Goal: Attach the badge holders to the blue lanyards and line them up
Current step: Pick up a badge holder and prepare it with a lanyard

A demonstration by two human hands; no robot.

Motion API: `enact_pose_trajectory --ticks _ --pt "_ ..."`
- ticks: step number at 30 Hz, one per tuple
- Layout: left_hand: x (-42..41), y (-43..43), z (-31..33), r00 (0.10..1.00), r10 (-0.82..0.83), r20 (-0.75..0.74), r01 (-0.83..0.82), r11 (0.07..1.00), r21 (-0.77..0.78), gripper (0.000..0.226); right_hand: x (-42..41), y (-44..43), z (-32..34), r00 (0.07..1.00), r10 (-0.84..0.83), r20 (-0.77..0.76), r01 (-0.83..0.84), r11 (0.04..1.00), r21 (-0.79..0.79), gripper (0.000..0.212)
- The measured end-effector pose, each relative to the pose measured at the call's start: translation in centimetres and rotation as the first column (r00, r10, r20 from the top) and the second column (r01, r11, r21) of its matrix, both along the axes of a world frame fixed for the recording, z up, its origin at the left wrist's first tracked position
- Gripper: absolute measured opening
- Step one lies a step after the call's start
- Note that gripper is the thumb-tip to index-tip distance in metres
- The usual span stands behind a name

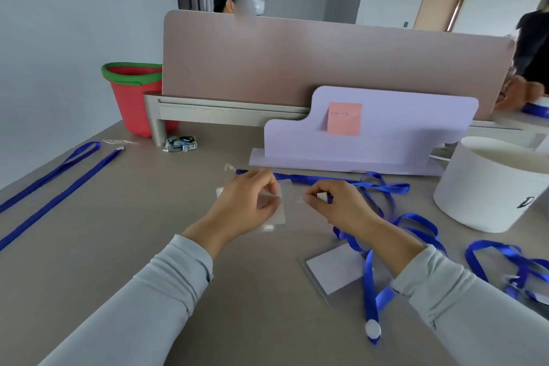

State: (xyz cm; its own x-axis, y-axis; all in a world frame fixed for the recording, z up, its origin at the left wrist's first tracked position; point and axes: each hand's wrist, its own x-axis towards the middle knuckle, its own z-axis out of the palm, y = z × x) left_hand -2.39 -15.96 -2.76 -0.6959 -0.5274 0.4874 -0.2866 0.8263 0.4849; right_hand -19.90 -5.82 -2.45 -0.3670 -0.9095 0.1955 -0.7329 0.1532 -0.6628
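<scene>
- Head view: your left hand (248, 202) grips a clear badge holder (282, 211) just above the table (148, 232), fingers curled over its top edge.
- Your right hand (337, 203), close beside the left but not touching it, pinches the white clip (322, 197) of a blue lanyard (312, 179).
- That lanyard trails behind both hands and loops away to your right.
- Near your right sleeve lies a second badge holder (332, 272) with a white card inside, a clip-ended lanyard (370, 282) crossing its edge.
- More tangled lanyards (520, 264) sit at the far right, beside a white round box (490, 187).
- Straightened lanyards (56, 200) lie well apart on the left.
- Behind stand a lilac board (386, 134) bearing a pink sticky note (344, 119), a partition (297, 62) and a red bucket (133, 104).
</scene>
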Motion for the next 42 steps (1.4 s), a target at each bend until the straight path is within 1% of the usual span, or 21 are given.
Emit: enact_pose_trajectory --ticks 2,5,7,9,13,19,23,27,29,32,36,39,40,42 --pt "-1.3 0.7 0.2 0.999 -0.045 0.008 0.045 0.999 0.003 0.020 -0.6 1.4 -0.1 1.000 -0.025 -0.011 0.024 0.999 -0.046 0.011" --pt "-2.9 1.7 0.6 0.998 -0.040 0.040 0.040 0.999 0.002 0.029 -1.4 2.8 -0.4 0.997 -0.076 0.015 0.077 0.990 -0.115 0.008" --pt "-3.8 2.2 0.7 0.998 -0.043 0.052 0.044 0.999 -0.018 0.031 -1.8 3.5 -0.9 0.994 -0.100 0.047 0.107 0.978 -0.177 0.008" --pt "-4.2 2.5 0.7 0.996 -0.056 0.065 0.058 0.998 -0.039 0.031 -2.0 4.1 -1.6 0.993 -0.090 0.077 0.105 0.971 -0.216 0.009" --pt "-4.3 2.8 0.5 0.994 -0.059 0.091 0.066 0.995 -0.078 0.032 -1.8 4.5 -2.2 0.988 -0.035 0.147 0.068 0.973 -0.222 0.011" --pt "-4.3 2.9 0.8 0.992 -0.056 0.115 0.069 0.991 -0.111 0.032 -1.7 4.5 -1.9 0.977 0.000 0.211 0.051 0.970 -0.237 0.015" --pt "-4.3 2.9 0.7 0.990 -0.055 0.126 0.071 0.990 -0.124 0.031 -1.9 4.6 -1.8 0.977 0.038 0.208 0.009 0.975 -0.220 0.017" --pt "-4.2 2.4 0.6 0.992 -0.076 0.104 0.088 0.990 -0.114 0.021 -1.8 4.5 -1.8 0.977 0.073 0.199 -0.033 0.980 -0.197 0.023" --pt "-4.1 2.4 0.6 0.992 -0.074 0.099 0.086 0.989 -0.118 0.019 -1.8 4.5 -1.7 0.978 0.081 0.191 -0.048 0.984 -0.172 0.023" --pt "-4.1 2.6 0.7 0.993 -0.045 0.104 0.059 0.989 -0.136 0.026 -1.7 4.6 -1.7 0.980 0.090 0.177 -0.065 0.988 -0.143 0.017" --pt "-4.1 2.6 0.8 0.995 -0.034 0.091 0.047 0.988 -0.147 0.032 -1.7 4.9 -1.3 0.976 0.126 0.176 -0.099 0.983 -0.153 0.016" --pt "-4.1 2.6 0.8 0.995 -0.026 0.092 0.040 0.988 -0.148 0.034 -1.4 5.0 -1.2 0.972 0.160 0.171 -0.128 0.975 -0.183 0.004" --pt "-4.2 2.6 0.8 0.996 -0.020 0.085 0.033 0.988 -0.151 0.035 -1.4 5.0 -1.3 0.972 0.163 0.170 -0.130 0.973 -0.193 0.003" --pt "-4.2 2.9 1.0 0.997 0.013 0.078 0.000 0.986 -0.165 0.039 -1.4 5.0 -1.4 0.972 0.157 0.173 -0.120 0.971 -0.204 0.011"
